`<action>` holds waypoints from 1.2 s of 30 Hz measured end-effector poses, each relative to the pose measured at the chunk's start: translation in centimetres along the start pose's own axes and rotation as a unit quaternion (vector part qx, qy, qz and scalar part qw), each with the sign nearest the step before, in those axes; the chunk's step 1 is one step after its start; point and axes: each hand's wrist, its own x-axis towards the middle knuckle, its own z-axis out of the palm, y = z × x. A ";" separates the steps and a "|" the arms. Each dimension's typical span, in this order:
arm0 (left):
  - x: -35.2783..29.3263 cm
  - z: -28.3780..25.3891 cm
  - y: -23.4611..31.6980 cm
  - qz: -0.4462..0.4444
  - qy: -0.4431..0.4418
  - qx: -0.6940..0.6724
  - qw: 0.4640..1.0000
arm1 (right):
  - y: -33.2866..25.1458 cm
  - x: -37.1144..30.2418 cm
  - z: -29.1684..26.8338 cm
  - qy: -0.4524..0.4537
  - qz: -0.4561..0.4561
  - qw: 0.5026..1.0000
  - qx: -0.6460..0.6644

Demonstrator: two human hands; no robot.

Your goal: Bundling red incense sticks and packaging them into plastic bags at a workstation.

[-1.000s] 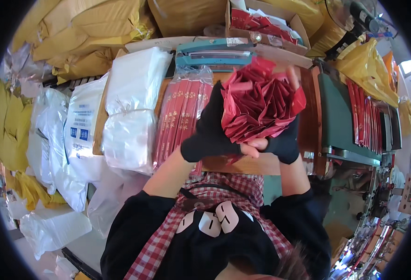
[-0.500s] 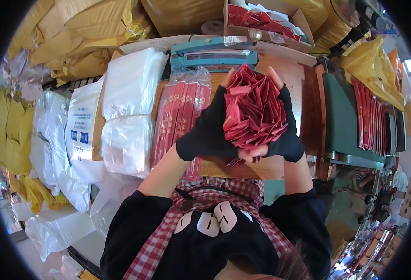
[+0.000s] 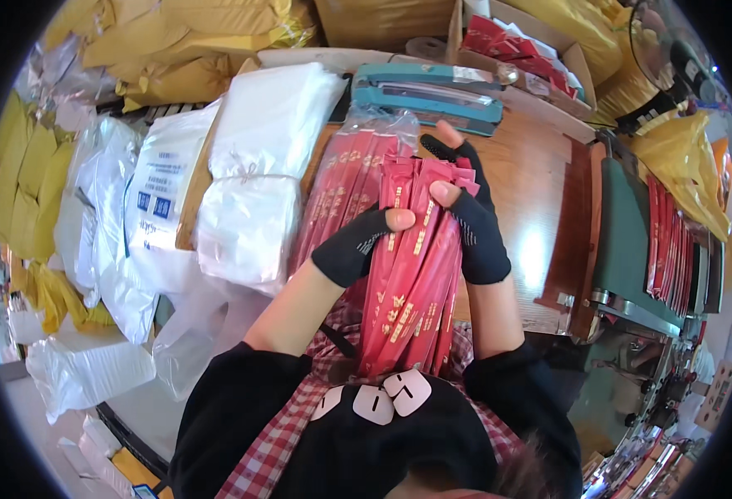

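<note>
Both hands, in black fingerless gloves, grip a thick bundle of long slim red packets with gold print [image 3: 411,291]. My left hand [image 3: 356,247] wraps its left side, thumb across the front. On the right side my right hand [image 3: 478,233] presses its thumb on the upper part, while its other fingers reach behind. The bundle stands lengthwise, its lower end against my chest and apron, its upper ends slightly uneven. Just left of it lies a clear plastic bag [image 3: 357,121] filled with similar red packets, partly hidden by my left hand.
A teal bag sealer [image 3: 432,98] stands at the table's back. Tied clear plastic bags [image 3: 258,166] lie left. To the right is a green machine surface [image 3: 628,224] with a row of red packets [image 3: 669,249]. An open carton [image 3: 453,41] sits at the back right.
The bundle has tipped from end-on to lengthwise and come down toward my body. My hands have shifted from cupping its ends to gripping its sides. The view has turned slightly.
</note>
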 end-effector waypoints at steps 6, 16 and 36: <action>-1.4 -1.0 -0.8 0.004 -0.015 -0.007 1.000 | -0.5 1.4 -0.5 -0.183 0.036 0.981 -0.056; -2.3 -2.3 -0.5 -0.050 -0.140 -0.058 0.987 | 0.1 3.5 0.4 -0.344 0.098 0.934 0.016; -5.0 -0.4 -0.1 0.168 -0.140 -0.047 0.975 | 0.7 1.5 4.3 -0.287 0.074 0.954 -0.053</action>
